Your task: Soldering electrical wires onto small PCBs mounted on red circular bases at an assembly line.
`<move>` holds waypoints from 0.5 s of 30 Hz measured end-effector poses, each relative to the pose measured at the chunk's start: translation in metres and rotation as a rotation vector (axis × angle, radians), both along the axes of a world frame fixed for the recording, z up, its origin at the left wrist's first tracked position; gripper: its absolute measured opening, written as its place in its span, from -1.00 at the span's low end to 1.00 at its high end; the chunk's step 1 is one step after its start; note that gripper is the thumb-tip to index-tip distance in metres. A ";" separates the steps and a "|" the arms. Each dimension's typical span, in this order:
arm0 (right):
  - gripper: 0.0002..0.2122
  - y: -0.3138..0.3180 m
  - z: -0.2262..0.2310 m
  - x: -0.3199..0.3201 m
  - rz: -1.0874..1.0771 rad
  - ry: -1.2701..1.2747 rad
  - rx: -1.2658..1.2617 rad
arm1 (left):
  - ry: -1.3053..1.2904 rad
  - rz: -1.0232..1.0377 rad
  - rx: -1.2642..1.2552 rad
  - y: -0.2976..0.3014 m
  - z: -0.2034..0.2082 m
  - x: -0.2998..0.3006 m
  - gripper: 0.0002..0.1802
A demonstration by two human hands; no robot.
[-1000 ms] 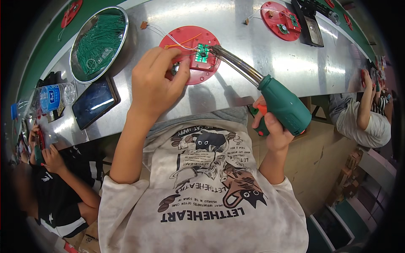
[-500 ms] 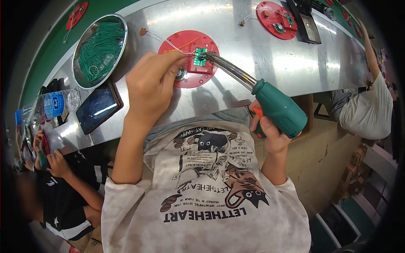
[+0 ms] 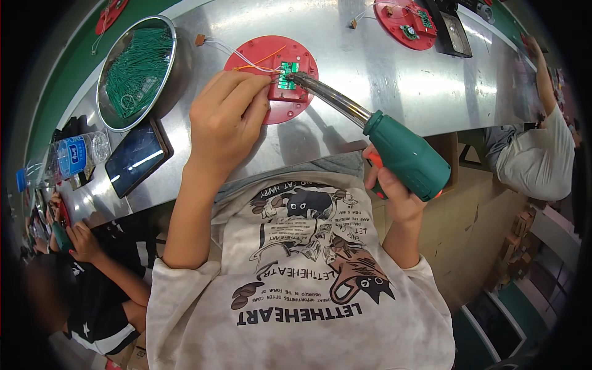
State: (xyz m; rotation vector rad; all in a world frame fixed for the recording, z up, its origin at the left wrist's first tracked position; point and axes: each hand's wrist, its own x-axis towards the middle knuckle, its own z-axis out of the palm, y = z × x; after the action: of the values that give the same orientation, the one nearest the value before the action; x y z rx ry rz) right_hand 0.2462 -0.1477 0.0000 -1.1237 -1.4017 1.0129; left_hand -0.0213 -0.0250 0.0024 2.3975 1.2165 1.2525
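A red round plastic disc [image 3: 293,112] lies on the metal table, with a small green circuit board [image 3: 287,66] on its raised block. My left hand [image 3: 223,120] is closed in a pinch beside the board, on what looks like a thin wire; its colour is hard to make out. Across the disc run white wires [image 3: 237,54] and an orange wire [image 3: 266,60]. A green soldering gun [image 3: 410,157] is gripped in my right hand [image 3: 399,196], and its dark tip touches or nearly touches the board. My left hand covers the disc's lower left part.
To the left stand a metal bowl [image 3: 171,80] of green wires [image 3: 137,71], a phone [image 3: 137,159] and a plastic bottle [image 3: 77,154]. Another red disc [image 3: 394,28] lies at the far right, beside a black holder [image 3: 453,34]. Co-workers sit at both sides.
My left hand has shifted slightly over the disc and now hides the round speaker that showed before. The gun's tip has moved slightly left and up in the picture, with the whole table scene.
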 end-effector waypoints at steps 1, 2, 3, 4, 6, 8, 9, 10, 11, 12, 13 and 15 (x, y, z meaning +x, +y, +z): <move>-0.60 0.000 0.000 0.000 0.001 0.001 -0.002 | 0.010 0.000 0.013 0.000 0.000 0.000 -0.84; -0.61 0.000 0.000 -0.001 0.006 0.001 -0.014 | 0.019 0.000 0.026 0.000 0.000 0.000 -0.84; -0.61 0.000 0.000 -0.001 0.011 -0.001 -0.026 | 0.019 0.000 0.025 0.000 -0.001 0.001 -0.84; -0.61 0.000 -0.001 0.000 0.012 -0.001 -0.027 | 0.028 -0.002 0.038 0.000 -0.001 0.001 -0.84; -0.61 -0.001 -0.005 0.002 0.020 -0.038 -0.032 | 0.036 -0.004 0.050 0.001 -0.002 0.001 -0.84; -0.61 0.000 -0.004 0.001 0.023 -0.023 -0.042 | 0.050 -0.021 0.078 0.001 -0.002 0.001 -0.83; -0.61 0.000 -0.004 0.000 0.024 -0.006 -0.051 | 0.050 -0.020 0.078 0.002 -0.002 0.001 -0.83; -0.61 0.000 -0.005 0.001 0.024 -0.006 -0.052 | 0.054 -0.019 0.076 0.001 -0.003 0.001 -0.82; -0.61 0.001 -0.008 0.002 0.035 -0.010 -0.036 | 0.058 -0.018 0.073 0.001 -0.003 0.000 -0.81; -0.61 0.001 -0.008 0.002 0.047 -0.013 -0.019 | 0.057 -0.016 0.073 0.002 -0.004 0.000 -0.81; -0.61 0.002 -0.008 0.002 0.048 -0.014 -0.020 | 0.059 -0.020 0.078 0.002 -0.004 -0.001 -0.81; -0.63 0.004 -0.006 0.000 0.061 0.002 -0.012 | 0.060 -0.023 0.082 0.002 -0.004 -0.001 -0.80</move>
State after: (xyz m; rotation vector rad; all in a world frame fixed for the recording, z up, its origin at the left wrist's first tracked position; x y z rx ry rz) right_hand 0.2464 -0.1439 -0.0055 -1.0941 -1.4380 1.0668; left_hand -0.0225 -0.0230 -0.0019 2.5170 1.1718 1.2566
